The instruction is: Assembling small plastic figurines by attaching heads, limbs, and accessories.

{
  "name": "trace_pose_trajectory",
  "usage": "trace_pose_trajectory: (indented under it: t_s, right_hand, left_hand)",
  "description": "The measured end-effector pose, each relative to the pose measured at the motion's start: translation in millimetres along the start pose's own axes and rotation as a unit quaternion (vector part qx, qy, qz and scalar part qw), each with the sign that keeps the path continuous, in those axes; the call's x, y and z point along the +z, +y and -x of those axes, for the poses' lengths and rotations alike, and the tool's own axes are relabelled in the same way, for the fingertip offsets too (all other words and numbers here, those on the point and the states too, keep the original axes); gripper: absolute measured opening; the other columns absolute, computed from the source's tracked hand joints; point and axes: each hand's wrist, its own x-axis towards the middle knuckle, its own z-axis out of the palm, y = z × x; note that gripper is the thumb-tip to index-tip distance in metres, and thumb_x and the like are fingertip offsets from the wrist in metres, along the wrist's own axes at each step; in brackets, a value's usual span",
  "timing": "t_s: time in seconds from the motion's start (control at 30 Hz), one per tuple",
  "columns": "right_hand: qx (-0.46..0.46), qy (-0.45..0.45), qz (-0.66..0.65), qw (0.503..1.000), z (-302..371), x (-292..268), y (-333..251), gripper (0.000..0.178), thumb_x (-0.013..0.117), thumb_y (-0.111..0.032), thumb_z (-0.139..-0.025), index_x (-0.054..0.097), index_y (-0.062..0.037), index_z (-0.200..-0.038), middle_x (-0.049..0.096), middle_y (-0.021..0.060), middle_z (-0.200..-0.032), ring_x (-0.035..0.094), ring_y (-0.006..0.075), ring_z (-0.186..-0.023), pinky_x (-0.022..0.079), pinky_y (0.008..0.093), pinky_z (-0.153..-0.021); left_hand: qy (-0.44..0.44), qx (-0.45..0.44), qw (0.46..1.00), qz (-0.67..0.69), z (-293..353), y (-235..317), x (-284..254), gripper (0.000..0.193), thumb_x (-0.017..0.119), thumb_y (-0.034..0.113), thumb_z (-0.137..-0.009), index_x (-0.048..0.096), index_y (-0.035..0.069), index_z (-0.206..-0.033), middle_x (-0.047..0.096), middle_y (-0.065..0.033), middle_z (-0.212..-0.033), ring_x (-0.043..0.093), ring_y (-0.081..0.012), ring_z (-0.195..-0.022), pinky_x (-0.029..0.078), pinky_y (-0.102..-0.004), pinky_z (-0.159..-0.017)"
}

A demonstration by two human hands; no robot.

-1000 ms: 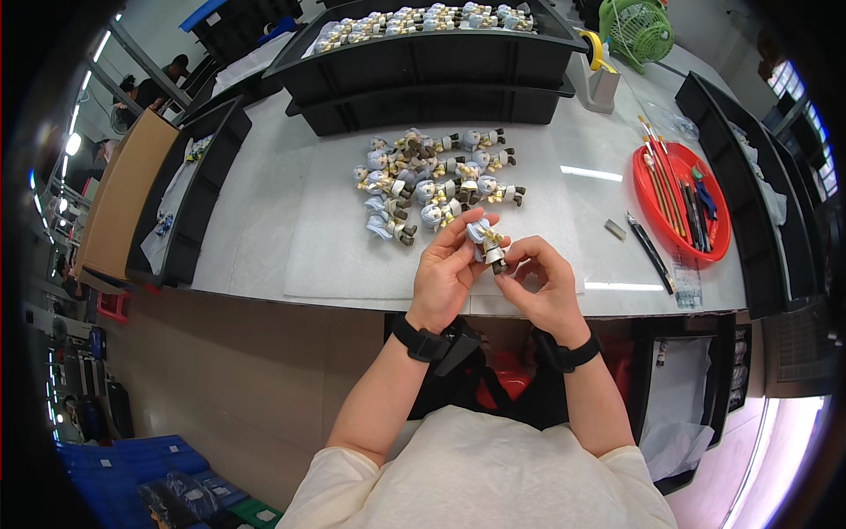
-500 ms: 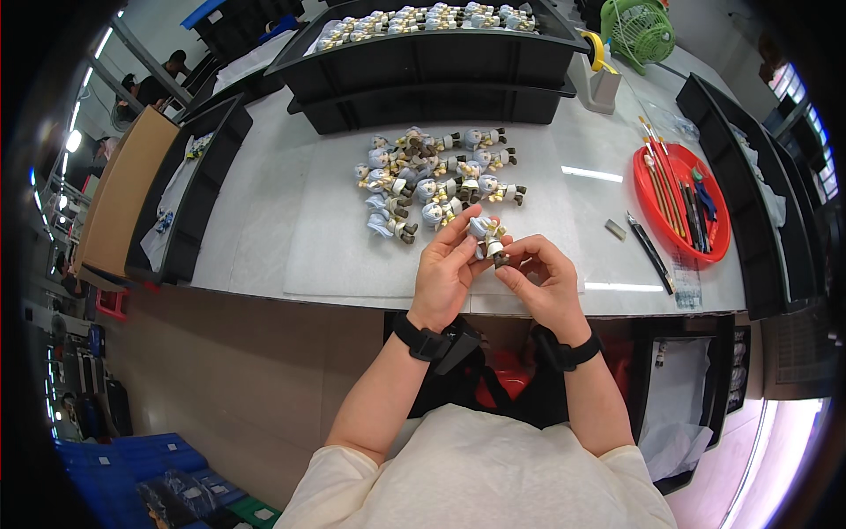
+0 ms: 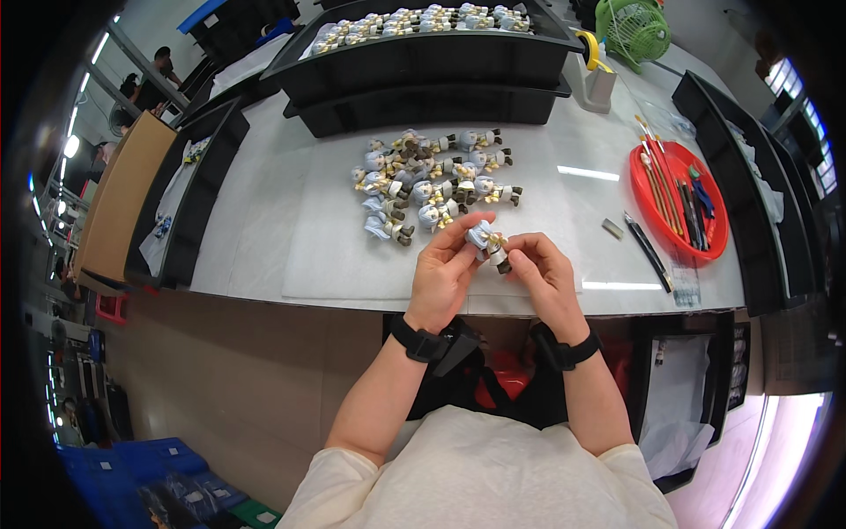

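Between my two hands is a small figurine (image 3: 490, 246) with pale blue-grey hair, a white and yellow outfit and dark boots. My left hand (image 3: 441, 279) is closed on its head end, thumb on the near side. Thumb and fingers of my right hand (image 3: 545, 272) pinch it lower down, by the skirt and boots. Just beyond my hands, several like figurines (image 3: 438, 189) lie in a loose cluster on a white sheet (image 3: 326, 256). Most lie on their sides or backs with boots to the right.
Stacked black trays (image 3: 423, 88) at the back hold rows of figurines. A red oval basket (image 3: 636, 189) with brushes and pens stands at the right, with a craft knife (image 3: 648, 251) and a small grey block (image 3: 612, 228) beside it. Black bins flank both sides. A green fan (image 3: 632, 33) sits back right.
The figurine has turned slightly in my fingers, showing more of its front. My right fingers have shifted a little along its lower part.
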Motion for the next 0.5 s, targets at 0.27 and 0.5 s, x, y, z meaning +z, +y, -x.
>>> trace_pose_trajectory:
  t_s: [0.27, 0.5]
  right_hand:
    - [-0.07, -0.046, 0.003, 0.996, 2.6, -13.9, 7.5, 0.022, 0.059, -0.002, -0.076, 0.051, 0.0003, -0.097, 0.056, 0.0054, -0.093, 0.054, 0.0106, -0.082, 0.047, 0.0231, -0.07]
    - [-0.133, 0.031, -0.102, 0.985, 74.3, -81.1, -39.0, 0.024, 0.059, 0.005, -0.073, 0.054, -0.0017, -0.096, 0.058, 0.0045, -0.093, 0.055, 0.0106, -0.085, 0.045, 0.0242, -0.071]
  left_hand:
    - [-0.072, 0.054, 0.995, -0.047, -1.5, -14.9, -10.5, 0.043, 0.042, -0.011, -0.078, 0.052, 0.007, -0.115, 0.042, -0.0142, -0.127, 0.038, -0.0252, -0.119, 0.029, -0.0376, -0.1]
    - [-0.019, 0.022, 0.995, -0.091, 0.2, -7.3, -3.8, 0.036, 0.042, 0.001, -0.087, 0.041, 0.004, -0.122, 0.04, -0.0163, -0.128, 0.04, -0.0249, -0.117, 0.031, -0.0343, -0.099]
